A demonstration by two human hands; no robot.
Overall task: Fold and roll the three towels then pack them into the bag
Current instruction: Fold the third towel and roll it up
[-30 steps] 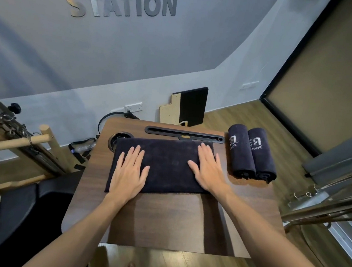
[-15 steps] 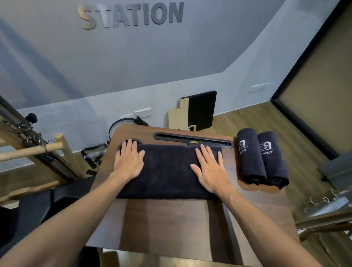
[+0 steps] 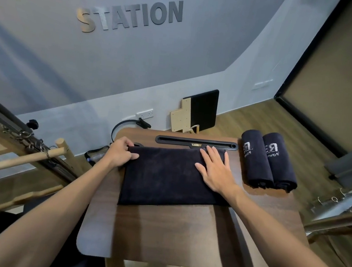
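A dark navy terry towel, folded into a flat rectangle (image 3: 170,176), lay across the far half of a dark walnut-veneer bench with rounded corners (image 3: 181,238). The left hand (image 3: 121,152) was at the towel's far left corner, its fingers (image 3: 132,156) curled over the short edge and pinching the cloth between thumb and fingertips. The right hand (image 3: 214,170) rested palm down on the towel's right end, fingers straight and spread, pressing the fabric flat without grasping it; the fingertips reached the towel's far edge.

Just beyond the towel, a long black slotted groove (image 3: 196,142) ran across the bench's far edge. At the bench's far right corner, two rolled dark navy towels with pale embroidered lettering (image 3: 267,160) lay side by side, touching each other, their near ends pointing toward the person, well apart from the flat towel.

Past the bench, a black padded board with a pale wooden backing (image 3: 197,110) leaned against a grey wall bearing raised metal letters reading STATION (image 3: 132,16). A round wooden bar (image 3: 16,160) stood on the left.
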